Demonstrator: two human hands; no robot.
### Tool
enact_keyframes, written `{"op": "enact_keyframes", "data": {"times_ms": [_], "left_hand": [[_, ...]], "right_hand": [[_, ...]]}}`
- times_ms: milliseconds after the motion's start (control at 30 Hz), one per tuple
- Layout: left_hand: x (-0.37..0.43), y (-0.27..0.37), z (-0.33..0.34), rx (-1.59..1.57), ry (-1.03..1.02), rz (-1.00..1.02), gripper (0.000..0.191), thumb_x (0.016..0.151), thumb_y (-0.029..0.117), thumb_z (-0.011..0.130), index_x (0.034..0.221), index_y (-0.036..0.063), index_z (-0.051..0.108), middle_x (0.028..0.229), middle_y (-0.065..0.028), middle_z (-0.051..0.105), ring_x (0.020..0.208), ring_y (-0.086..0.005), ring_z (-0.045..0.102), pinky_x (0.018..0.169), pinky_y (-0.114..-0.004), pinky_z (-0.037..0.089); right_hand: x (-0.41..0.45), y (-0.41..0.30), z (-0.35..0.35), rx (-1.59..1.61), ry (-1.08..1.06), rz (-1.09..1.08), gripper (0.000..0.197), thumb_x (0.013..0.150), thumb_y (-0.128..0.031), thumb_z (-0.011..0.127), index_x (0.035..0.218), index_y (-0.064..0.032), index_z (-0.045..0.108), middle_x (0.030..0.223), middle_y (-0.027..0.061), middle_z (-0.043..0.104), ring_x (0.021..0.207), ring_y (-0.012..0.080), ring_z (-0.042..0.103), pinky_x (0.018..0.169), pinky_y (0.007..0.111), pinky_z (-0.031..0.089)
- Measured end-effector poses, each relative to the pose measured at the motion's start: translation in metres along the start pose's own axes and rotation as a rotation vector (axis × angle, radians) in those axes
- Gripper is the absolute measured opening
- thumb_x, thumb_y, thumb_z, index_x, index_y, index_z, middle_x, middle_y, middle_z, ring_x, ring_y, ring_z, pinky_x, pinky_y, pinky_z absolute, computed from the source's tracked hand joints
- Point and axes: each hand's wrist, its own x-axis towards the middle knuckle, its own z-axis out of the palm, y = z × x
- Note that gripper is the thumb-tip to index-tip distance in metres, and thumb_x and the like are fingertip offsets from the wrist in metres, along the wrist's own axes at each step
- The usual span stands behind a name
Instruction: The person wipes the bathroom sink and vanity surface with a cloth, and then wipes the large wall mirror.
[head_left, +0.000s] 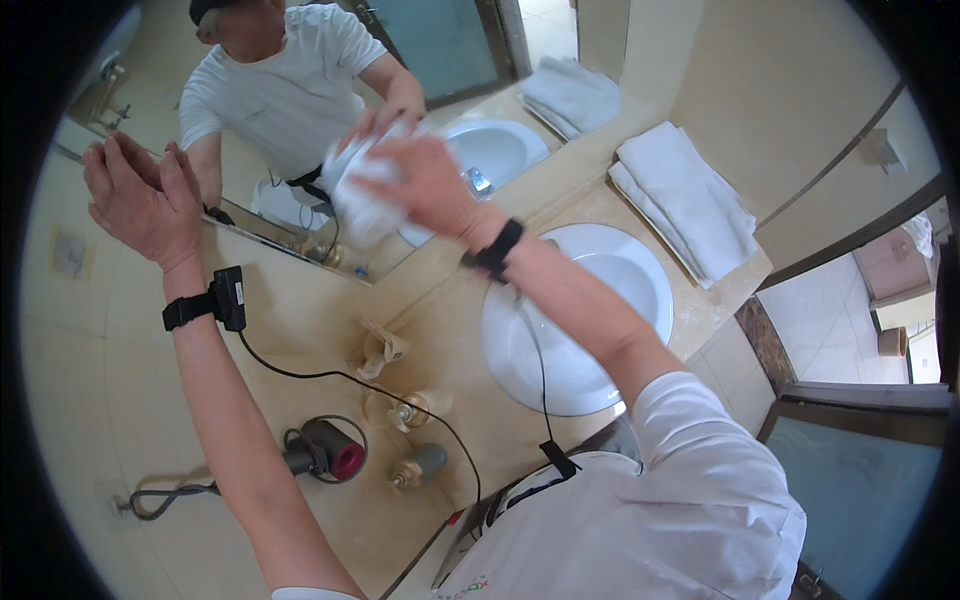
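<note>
My right hand (424, 180), blurred by motion, is shut on a crumpled white cloth (367, 214) in front of the wall mirror (480, 60). The cloth appears to lie against the glass, where its reflection meets it. My left hand (142, 199) is raised at the mirror's left edge, its fingers curved and its thumb apart, with nothing seen in it. I cannot tell whether it touches the wall or the mirror frame. Each wrist bears a black strap; a cabled black device sits on the left one.
Below the mirror, a white washbasin (577, 330) is set in a beige counter (465, 442). Folded white towels (682, 202) lie at its right. Pump bottles (420, 409), a greenish bottle (427, 461) and a hair dryer (326, 450) are at the left. Cables hang from both wrists.
</note>
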Motion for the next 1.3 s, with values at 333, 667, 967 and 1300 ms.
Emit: {"op": "enact_keyframes", "data": {"times_ms": [333,667,967,1300], "left_hand": [[-0.006,0.009,0.005,-0.108,0.123,-0.161,0.077,0.093,0.05,0.066,0.15,0.0035,0.043,0.154,-0.0211,0.046,0.144,-0.0399,0.043,0.115,-0.059,0.031],[-0.018,-0.01,0.005,-0.272,0.102,-0.155,0.078,0.096,0.048,0.065,0.155,0.0043,0.04,0.16,-0.0207,0.041,0.15,-0.0386,0.036,0.119,-0.06,0.023],[-0.008,0.016,0.008,-0.134,0.067,-0.172,0.093,0.081,0.065,0.074,0.152,0.0111,0.046,0.159,-0.0225,0.04,0.149,-0.041,0.036,0.115,-0.065,0.027],[-0.008,0.007,0.003,-0.086,0.05,-0.115,0.085,0.072,0.062,0.084,0.148,0.0346,0.057,0.158,-0.0239,0.039,0.146,-0.0411,0.038,0.112,-0.064,0.031]], "right_hand": [[0.033,0.196,-0.121,-0.1,0.801,0.793,0.022,0.083,-0.003,0.068,0.104,0.0026,0.073,0.102,0.0173,0.076,0.095,0.0298,0.073,0.089,0.041,0.055],[0.098,0.062,-0.06,-0.258,-0.033,-0.263,0.056,0.075,-0.016,0.079,0.13,-0.0143,0.064,0.129,0.0127,0.06,0.116,0.0326,0.058,0.095,0.044,0.048],[0.098,0.173,-0.115,-0.067,0.691,0.761,0.049,0.08,-0.008,0.073,0.126,0.0019,0.059,0.111,0.0198,0.065,0.113,0.039,0.06,0.1,0.045,0.046],[0.074,0.142,-0.106,-0.068,0.218,0.144,0.052,0.08,-0.014,0.078,0.131,-0.009,0.064,0.134,0.0163,0.062,0.122,0.0362,0.059,0.103,0.046,0.046]]}}
